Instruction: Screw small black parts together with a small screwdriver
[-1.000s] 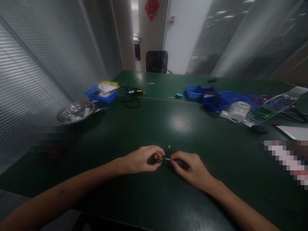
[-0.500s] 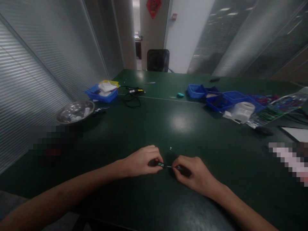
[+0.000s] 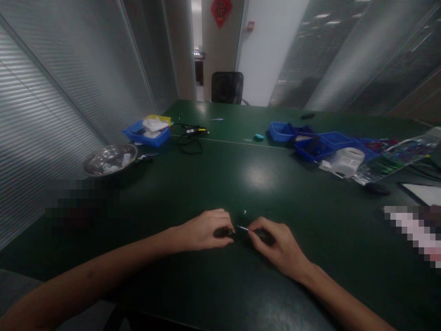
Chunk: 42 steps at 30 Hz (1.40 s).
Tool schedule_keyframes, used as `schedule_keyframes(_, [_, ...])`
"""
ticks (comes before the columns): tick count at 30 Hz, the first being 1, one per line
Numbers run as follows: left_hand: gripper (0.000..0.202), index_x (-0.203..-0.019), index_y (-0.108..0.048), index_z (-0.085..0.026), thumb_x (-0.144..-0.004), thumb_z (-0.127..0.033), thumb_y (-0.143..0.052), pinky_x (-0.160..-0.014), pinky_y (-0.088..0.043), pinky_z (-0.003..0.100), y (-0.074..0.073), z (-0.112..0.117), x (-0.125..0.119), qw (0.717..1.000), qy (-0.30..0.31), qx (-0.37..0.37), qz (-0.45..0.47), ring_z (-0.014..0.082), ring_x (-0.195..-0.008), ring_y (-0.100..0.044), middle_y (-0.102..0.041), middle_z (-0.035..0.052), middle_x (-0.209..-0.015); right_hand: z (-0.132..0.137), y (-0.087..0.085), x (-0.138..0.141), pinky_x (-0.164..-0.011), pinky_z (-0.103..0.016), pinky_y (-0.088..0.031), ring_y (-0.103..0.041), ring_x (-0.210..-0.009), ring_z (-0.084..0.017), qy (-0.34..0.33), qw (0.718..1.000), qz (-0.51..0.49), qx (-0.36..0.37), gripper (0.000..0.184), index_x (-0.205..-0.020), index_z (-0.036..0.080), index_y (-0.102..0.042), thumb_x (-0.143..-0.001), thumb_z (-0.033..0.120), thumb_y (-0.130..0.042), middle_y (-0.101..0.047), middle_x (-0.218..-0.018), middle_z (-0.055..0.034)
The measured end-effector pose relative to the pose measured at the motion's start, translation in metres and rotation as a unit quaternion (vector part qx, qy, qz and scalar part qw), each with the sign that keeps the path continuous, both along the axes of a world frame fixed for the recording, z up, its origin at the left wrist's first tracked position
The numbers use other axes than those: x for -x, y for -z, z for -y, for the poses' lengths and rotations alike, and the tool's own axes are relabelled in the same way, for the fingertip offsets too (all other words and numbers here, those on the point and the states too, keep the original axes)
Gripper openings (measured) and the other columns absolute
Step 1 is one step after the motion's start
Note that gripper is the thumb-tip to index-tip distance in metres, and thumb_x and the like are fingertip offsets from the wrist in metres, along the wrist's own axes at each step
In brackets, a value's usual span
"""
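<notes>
Between thumb and fingers, my left hand point(image 3: 208, 230) pinches a small dark piece point(image 3: 229, 233), partly hidden by the fingers; earlier it showed a green face like a circuit board. A screwdriver point(image 3: 243, 228) with a thin metal shaft and dark handle is gripped in my right hand point(image 3: 274, 241). Its tip points left and up, close to the dark piece and apart from it. Tiny white bits point(image 3: 245, 212) lie on the table just beyond my hands.
The green table point(image 3: 206, 184) carries a metal bowl point(image 3: 90, 166) and a blue basket point(image 3: 151, 140) at left, a black cable point(image 3: 189, 152) farther back. Blue trays point(image 3: 281, 133), a white plastic item point(image 3: 348, 161) and a clear bottle-like container point(image 3: 386, 161) stand at right.
The screwdriver tip has drawn away from the small piece and tilted upward. My left hand has turned the piece, so its green face shows less.
</notes>
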<state>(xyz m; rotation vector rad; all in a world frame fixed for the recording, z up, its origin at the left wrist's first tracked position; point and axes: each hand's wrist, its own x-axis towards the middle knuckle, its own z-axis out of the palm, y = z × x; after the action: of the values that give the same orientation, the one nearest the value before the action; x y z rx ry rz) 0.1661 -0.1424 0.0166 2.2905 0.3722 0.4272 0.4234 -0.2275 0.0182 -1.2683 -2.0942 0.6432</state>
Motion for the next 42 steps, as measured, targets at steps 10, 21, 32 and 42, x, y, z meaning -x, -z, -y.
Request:
schedule_keyframes(10, [0.014, -0.103, -0.068, -0.018, -0.094, -0.029, -0.070, -0.082, -0.045, 0.033, 0.003, 0.001, 0.001, 1.000, -0.010, -0.012, 0.002, 0.0199, -0.094, -0.059, -0.067, 0.0053, -0.096, 0.004, -0.002, 0.002, -0.058, -0.024, -0.042, -0.059, -0.059, -0.012, -0.046, 0.999, 0.026, -0.009, 0.009, -0.092, 0.021, -0.066, -0.097, 0.022, -0.058, -0.066, -0.075, 0.0008])
schedule_keyframes(21, [0.015, -0.103, -0.066, -0.017, -0.095, -0.030, -0.068, -0.081, -0.045, 0.032, 0.000, 0.000, 0.000, 1.000, 0.001, -0.023, -0.004, 0.0200, -0.093, -0.058, -0.065, 0.0054, -0.095, 0.000, -0.002, 0.008, -0.058, -0.025, -0.043, -0.063, -0.063, -0.014, -0.049, 0.996, 0.062, -0.047, 0.012, -0.097, 0.021, -0.066, -0.101, 0.022, -0.055, -0.068, -0.080, -0.0013])
schedule_keyframes(32, [0.017, -0.106, -0.067, -0.018, -0.096, -0.032, -0.068, -0.083, -0.046, 0.033, 0.001, 0.001, 0.001, 0.999, -0.010, -0.041, -0.003, 0.0203, -0.094, -0.060, -0.065, 0.0054, -0.095, 0.001, -0.005, 0.004, -0.061, -0.026, -0.050, -0.067, -0.064, -0.015, 0.047, 0.994, -0.011, -0.102, 0.007, -0.097, 0.021, -0.067, -0.098, 0.021, -0.061, -0.071, -0.080, -0.0002])
schedule_keyframes(42, [0.022, -0.121, -0.062, -0.018, -0.102, -0.029, -0.057, -0.113, -0.037, 0.046, -0.006, 0.007, -0.024, 0.981, 0.015, -0.187, -0.047, 0.0279, -0.144, -0.044, -0.053, 0.0155, -0.152, 0.016, -0.018, 0.000, -0.053, -0.026, -0.049, -0.065, -0.056, -0.016, -0.008, 0.948, -0.048, -0.313, 0.018, -0.104, 0.018, -0.063, -0.090, 0.009, -0.055, -0.069, -0.074, -0.0020])
